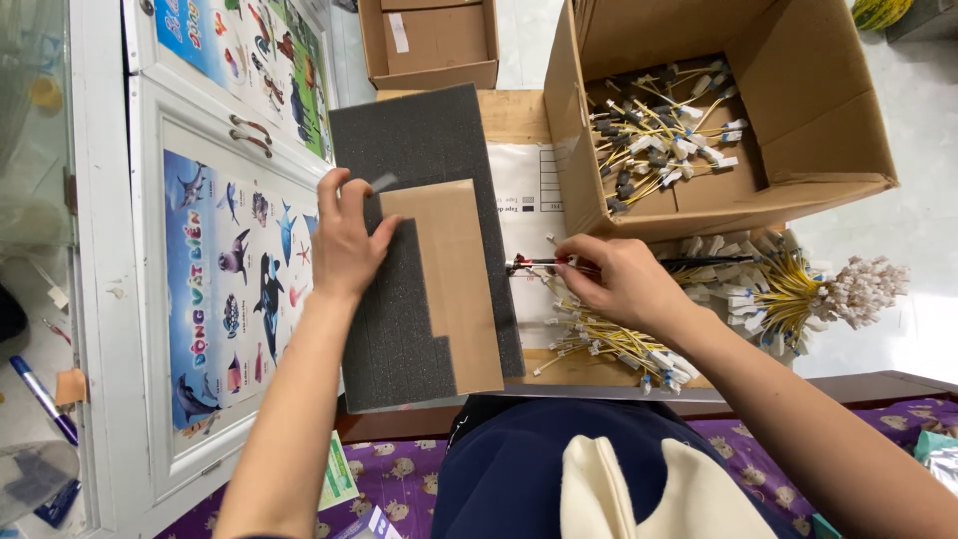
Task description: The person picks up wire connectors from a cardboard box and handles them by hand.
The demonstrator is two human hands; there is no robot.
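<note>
My left hand (344,240) rests on a dark grey foam block (409,140), its fingers at the edge of a brown cardboard strip (454,284) lying on the foam, with a small grey piece between thumb and finger. My right hand (619,279) pinches a thin black rod-like tool (529,264) with a red mark, held level over a loose pile of yellow cables with white connectors (609,339) on the wooden board (514,115).
An open cardboard box (818,120) at the upper right holds several yellow cables with black and white plugs. A bundled bunch of cables (798,289) lies right of my hand. A white cabinet with sea-animal posters (235,269) stands left. Another box (434,45) sits beyond.
</note>
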